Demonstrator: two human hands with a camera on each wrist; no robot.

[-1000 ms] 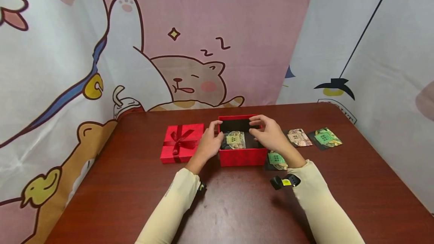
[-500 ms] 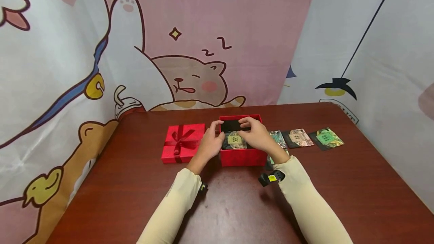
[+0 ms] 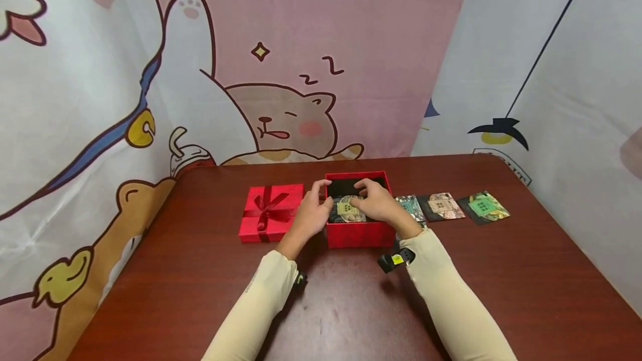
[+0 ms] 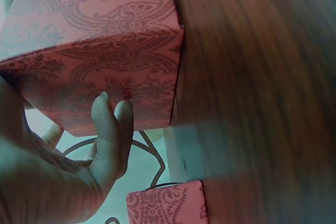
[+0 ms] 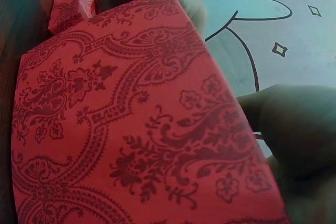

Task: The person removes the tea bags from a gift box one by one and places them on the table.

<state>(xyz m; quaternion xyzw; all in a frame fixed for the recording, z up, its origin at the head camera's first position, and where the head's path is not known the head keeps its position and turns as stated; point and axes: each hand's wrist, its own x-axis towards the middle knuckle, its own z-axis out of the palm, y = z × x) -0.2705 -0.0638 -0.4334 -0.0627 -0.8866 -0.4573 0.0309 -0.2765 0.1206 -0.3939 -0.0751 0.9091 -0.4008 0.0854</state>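
Lying in the red box (image 3: 360,235) at head-view centre, the packet (image 3: 346,212) sits between left hand (image 3: 311,213) and right hand (image 3: 379,203); probably light, slick, pliable: pinch its edge. Right fingers stand parted, grasping nothing visible. Left-wrist view: fingers (image 4: 106,135) beside the box wall, left of centre; grip undeterminable. Right-wrist view: box wall (image 5: 131,114), presumably stiff, at centre.

Reddish-brown wood table (image 3: 150,294) across lower frame, glare at bottom centre. Cartoon-print backdrop (image 3: 381,43) behind: pink upper centre, white upper right.
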